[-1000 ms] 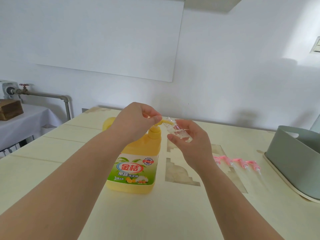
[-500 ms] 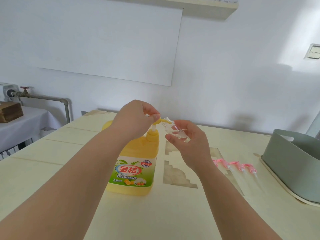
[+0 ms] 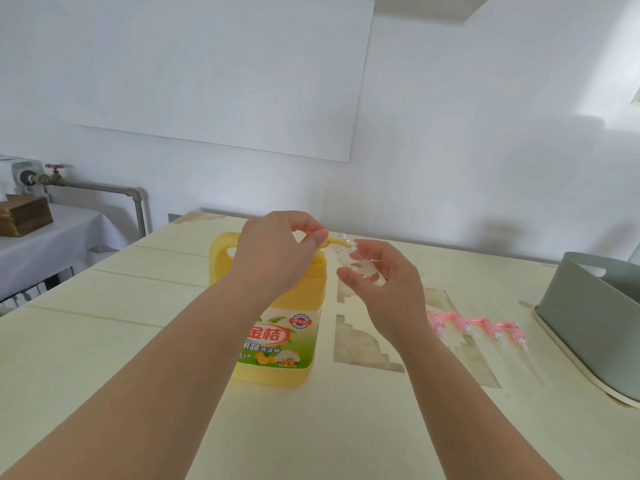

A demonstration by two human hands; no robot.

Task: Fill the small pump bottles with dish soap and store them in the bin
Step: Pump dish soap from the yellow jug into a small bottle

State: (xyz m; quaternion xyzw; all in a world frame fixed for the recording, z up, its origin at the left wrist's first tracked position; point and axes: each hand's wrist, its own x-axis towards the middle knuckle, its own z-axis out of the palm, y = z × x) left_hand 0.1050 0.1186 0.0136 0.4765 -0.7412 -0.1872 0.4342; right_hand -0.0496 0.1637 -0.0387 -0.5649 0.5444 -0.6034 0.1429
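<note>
Head view:
Left hand [image 3: 277, 252]: on top of the soap jug's pump, fingers [image 3: 313, 233] pinched together on the yellow pump head.
Soap jug [image 3: 277, 337]: yellow, upright on the bench [image 3: 104, 341], label facing the camera; its spout [image 3: 334, 240] points right into the small bottle's mouth.
Right hand [image 3: 384, 282]: fingers clamped on the small bottle, holding it above the bench just right of the jug.
Small bottle [image 3: 356, 261]: clear, tilted, neck toward the spout.
Pump tops [image 3: 478, 325]: pink, lying in a row on the bench, right of the hands.
Bin [image 3: 595, 317]: grey-green, at the bench's right edge, beyond the pump tops.
</note>
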